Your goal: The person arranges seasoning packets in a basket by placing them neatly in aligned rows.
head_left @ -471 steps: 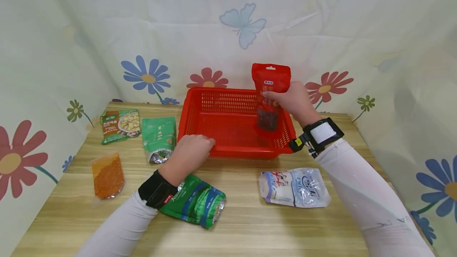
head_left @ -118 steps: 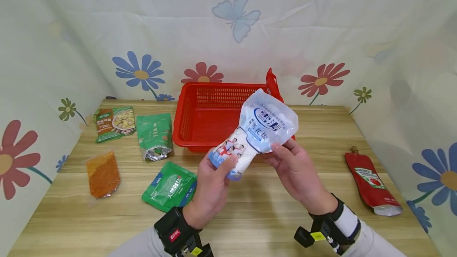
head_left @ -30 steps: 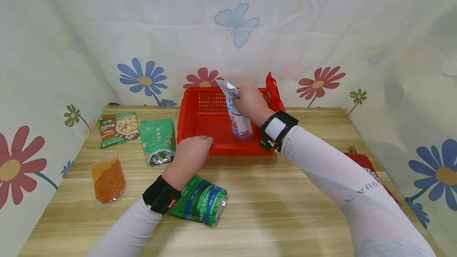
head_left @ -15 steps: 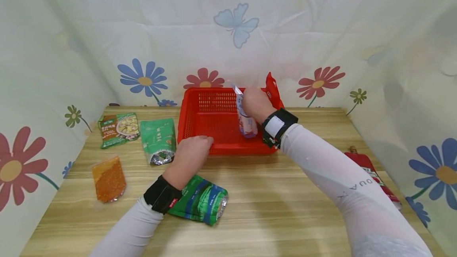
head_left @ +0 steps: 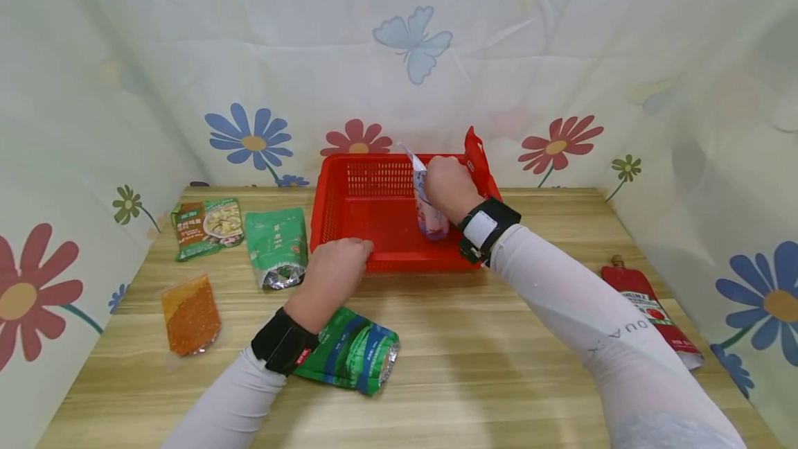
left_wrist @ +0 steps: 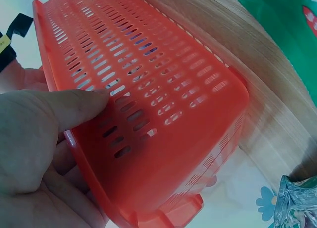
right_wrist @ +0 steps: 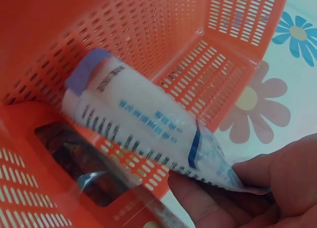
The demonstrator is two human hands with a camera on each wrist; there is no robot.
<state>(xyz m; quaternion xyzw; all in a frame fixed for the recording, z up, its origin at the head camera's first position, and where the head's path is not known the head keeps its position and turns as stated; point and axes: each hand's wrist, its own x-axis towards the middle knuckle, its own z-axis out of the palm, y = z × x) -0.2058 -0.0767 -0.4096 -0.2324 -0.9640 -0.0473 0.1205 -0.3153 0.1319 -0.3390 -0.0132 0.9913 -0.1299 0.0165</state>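
My left hand (head_left: 337, 265) grips the front rim of a red plastic basket (head_left: 386, 260); in the left wrist view its thumb (left_wrist: 81, 107) presses the outside of the slotted wall, with the fingers curled over the rim. Inside the basket, my right hand (head_left: 450, 186) pinches the upper end of a white and blue bag of salt (head_left: 430, 217). The bag stands upright, its base low in the basket. Beside it, at the right end, leans a red pouch (head_left: 476, 154), whose clear window shows dark contents in the right wrist view. My right hand hides part of both packs.
Left of the basket lie a green foil pouch (head_left: 276, 244), a green and brown soup packet (head_left: 208, 229) and an orange-filled packet (head_left: 190, 315). A green and blue pouch (head_left: 352, 352) lies under my left wrist. At the right lies a red ketchup pouch (head_left: 648, 307).
Earlier the right hand put the red pouch in the basket, then both hands held the salt bag over the table. Since then, left took the rim; right lowered the bag inside, shifting it slightly right.
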